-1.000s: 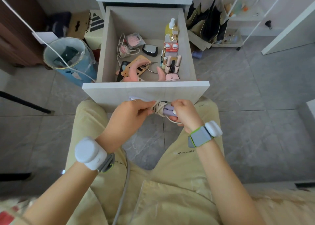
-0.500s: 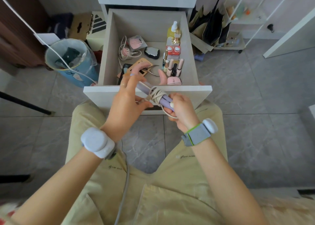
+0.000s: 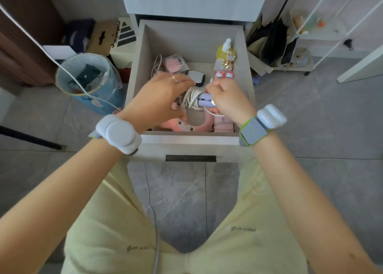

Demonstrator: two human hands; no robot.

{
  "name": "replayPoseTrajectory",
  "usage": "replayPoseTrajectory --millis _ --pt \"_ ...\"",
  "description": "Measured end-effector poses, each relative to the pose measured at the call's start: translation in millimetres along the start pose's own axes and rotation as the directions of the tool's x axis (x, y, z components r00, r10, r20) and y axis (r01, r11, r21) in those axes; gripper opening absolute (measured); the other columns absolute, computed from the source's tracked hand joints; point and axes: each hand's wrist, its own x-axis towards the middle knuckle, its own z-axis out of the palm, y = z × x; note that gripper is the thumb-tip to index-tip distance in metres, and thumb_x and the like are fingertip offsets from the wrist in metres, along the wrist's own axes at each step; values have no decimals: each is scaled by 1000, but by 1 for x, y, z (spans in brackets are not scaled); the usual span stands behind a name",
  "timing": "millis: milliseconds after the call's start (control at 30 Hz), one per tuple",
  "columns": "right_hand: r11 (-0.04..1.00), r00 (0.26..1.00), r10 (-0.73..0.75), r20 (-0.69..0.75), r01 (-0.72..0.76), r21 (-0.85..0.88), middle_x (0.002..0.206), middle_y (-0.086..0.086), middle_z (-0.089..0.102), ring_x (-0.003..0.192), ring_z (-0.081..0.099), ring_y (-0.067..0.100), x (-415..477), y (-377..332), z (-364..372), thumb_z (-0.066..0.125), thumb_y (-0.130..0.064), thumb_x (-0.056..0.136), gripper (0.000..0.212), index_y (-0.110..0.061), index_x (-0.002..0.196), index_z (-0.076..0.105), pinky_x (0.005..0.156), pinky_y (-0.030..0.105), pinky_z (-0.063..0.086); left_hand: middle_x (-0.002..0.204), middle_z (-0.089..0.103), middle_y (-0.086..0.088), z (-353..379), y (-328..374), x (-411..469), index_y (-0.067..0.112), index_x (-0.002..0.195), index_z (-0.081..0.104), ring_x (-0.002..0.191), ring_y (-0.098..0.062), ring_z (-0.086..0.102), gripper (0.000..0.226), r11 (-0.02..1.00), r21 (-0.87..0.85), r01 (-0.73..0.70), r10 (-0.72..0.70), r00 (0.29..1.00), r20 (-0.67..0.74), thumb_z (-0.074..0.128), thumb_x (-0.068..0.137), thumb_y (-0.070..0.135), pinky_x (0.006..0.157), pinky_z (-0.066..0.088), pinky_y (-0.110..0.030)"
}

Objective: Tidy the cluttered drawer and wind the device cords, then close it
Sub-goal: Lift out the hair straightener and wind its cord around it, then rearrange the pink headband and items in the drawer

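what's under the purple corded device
A pink curved device and a pink case show below the purple device. The left hand and right hand cover whatever else lies there.

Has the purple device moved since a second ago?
Yes. The purple device moved forward, from the near side of the drawer front to above the drawer's inside.

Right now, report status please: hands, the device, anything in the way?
Left hand and right hand grip purple device, white cord wound on it. Over open drawer. Pink curved item lies beneath.
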Motion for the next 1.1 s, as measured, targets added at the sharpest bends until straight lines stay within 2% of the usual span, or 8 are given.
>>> replayPoseTrajectory --millis 233,367,467,533,633,733,900,1100 --pt "952 963 176 202 -219 213 59 5 42 50 41 12 60 15 25 40 -18 91 25 -12 66 43 44 20 32 78 58 -7 29 -48 28 12 116 38 66 -28 56 62 993 -110 33 -15 987 159 78 71 27 57 36 -30" --pt "578 857 284 431 -511 636 68 10 56 38 45 8 97 31 39 32 -31 99 27 -10 99 49 37 16 26 76 57 -7 38 -81 33 7 113 43 66 -31 58 53 984 -96 147 -145 989 28 74 75 27 55 34 -30" --pt "952 933 169 317 -238 193 98 11 62 70 58 9 110 49 46 49 -10 92 30 -4 122 51 61 16 46 78 56 -1 36 -83 38 6 113 43 65 -23 51 53 947 -183 263 -278 959 -61 72 76 32 56 42 -36" --pt "991 876 -54 479 105 -79 122 11 56 107 54 15 113 57 58 63 -16 85 46 -10 128 49 95 24 44 81 61 -5 39 -88 47 7 113 43 66 -26 56 53 952 -145 270 -286 952 -108 70 77 35 58 45 -38" --pt "757 655 -180 734 569 -322 145 7 32 136 25 30 95 55 85 69 -39 75 72 -29 139 38 109 50 29 78 62 -7 45 -95 54 12 110 42 67 -34 62 49 967 -10 255 -253 952 -171 65 77 39 55 46 -38" --pt "460 565 -159 810 768 -445 156 -1 12 143 3 35 79 49 108 59 -36 82 70 -38 144 26 102 66 24 73 59 -4 51 -97 51 20 104 34 63 -33 61 45 964 32 265 -251 942 -222 62 78 43 50 40 -33" --pt "275 617 -105 780 772 -573 155 2 19 142 11 28 81 41 140 29 -28 102 50 -27 150 16 108 63 13 81 62 -4 48 -96 41 11 112 43 70 -31 61 47 897 -108 429 -438 828 -349 63 81 39 55 37 -32" --pt "47 632 -214 745 768 -638 124 -10 56 116 48 20 92 56 161 62 -31 83 49 -37 130 49 89 52 43 86 61 -4 47 -104 34 6 114 44 76 -31 60 50 845 -162 509 -531 767 -361 63 81 38 60 36 -32"
